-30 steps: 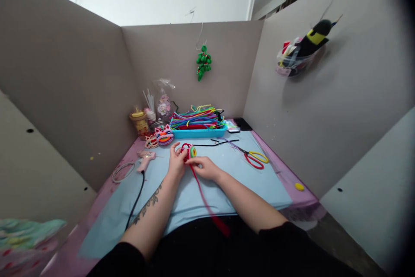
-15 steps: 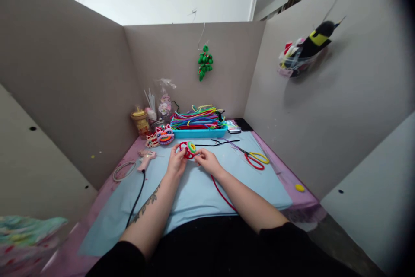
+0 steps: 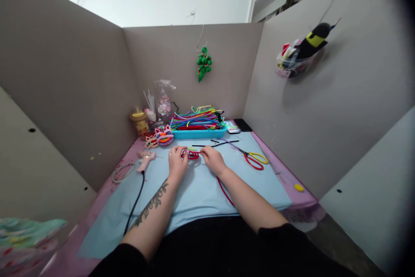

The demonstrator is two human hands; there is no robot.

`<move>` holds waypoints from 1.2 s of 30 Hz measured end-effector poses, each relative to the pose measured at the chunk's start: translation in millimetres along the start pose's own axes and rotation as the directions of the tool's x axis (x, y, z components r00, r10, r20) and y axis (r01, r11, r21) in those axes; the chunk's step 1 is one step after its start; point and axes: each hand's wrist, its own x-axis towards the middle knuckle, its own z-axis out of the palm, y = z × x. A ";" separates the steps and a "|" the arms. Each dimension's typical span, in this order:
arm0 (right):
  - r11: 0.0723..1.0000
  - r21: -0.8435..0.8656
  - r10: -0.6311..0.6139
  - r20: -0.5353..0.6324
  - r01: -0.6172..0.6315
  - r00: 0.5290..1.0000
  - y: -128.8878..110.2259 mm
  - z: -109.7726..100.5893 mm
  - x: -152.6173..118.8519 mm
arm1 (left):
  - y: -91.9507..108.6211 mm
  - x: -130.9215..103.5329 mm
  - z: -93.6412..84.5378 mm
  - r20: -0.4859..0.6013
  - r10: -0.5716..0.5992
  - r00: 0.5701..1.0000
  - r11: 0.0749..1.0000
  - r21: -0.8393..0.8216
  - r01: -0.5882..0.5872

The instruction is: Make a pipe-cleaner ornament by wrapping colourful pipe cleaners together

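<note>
In the head view my left hand [image 3: 178,161] is closed on the left side of a small red pipe-cleaner piece [image 3: 193,156], which has some green and yellow on top. At its right side, my right hand [image 3: 212,159] pinches a red pipe cleaner [image 3: 225,190]. The long end of that strand runs from under my right hand toward my body. My fingers cover part of the piece, which is tilted so that it shows mostly edge-on just above the blue cloth [image 3: 194,195].
A pink glue gun [image 3: 146,161] lies left of my hands. Scissors [image 3: 254,160] with red and yellow handles lie to the right. Behind are a blue tray [image 3: 197,133] of pipe cleaners, a lion-like craft head [image 3: 164,135] and a cup [image 3: 140,124]. Grey partitions [image 3: 194,78] surround the table.
The piece has tipped, so its round green and yellow face now shows only as a thin strip. My left hand has turned over more, and my right hand has shifted slightly right.
</note>
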 end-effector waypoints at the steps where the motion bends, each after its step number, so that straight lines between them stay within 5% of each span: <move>1: 1.000 -0.017 -0.017 0.017 0.018 1.000 0.3 -0.2 -0.1 | -0.8 -0.4 0.2 0.042 0.046 0.998 0.998 0.039 -0.047; 7: 0.991 -0.039 -0.128 0.064 0.130 0.990 2.3 -5.9 3.0 | -10.5 -0.1 6.0 0.217 0.177 0.960 0.977 0.076 -0.197; 18: 0.923 -0.350 -0.122 0.121 0.157 0.985 -8.7 -12.0 2.7 | 6.7 -0.5 -3.6 0.243 0.359 0.901 0.901 0.162 -0.403; 27: 0.955 -0.250 -0.123 0.163 0.161 0.979 -11.3 -3.8 1.4 | 10.3 -2.7 -4.2 0.232 0.355 0.906 0.913 0.124 -0.389; 36: 0.982 -0.123 -0.137 0.086 0.147 0.987 -12.4 -11.2 0.2 | 10.1 -2.5 -4.4 0.214 0.427 0.878 0.901 -0.014 -0.435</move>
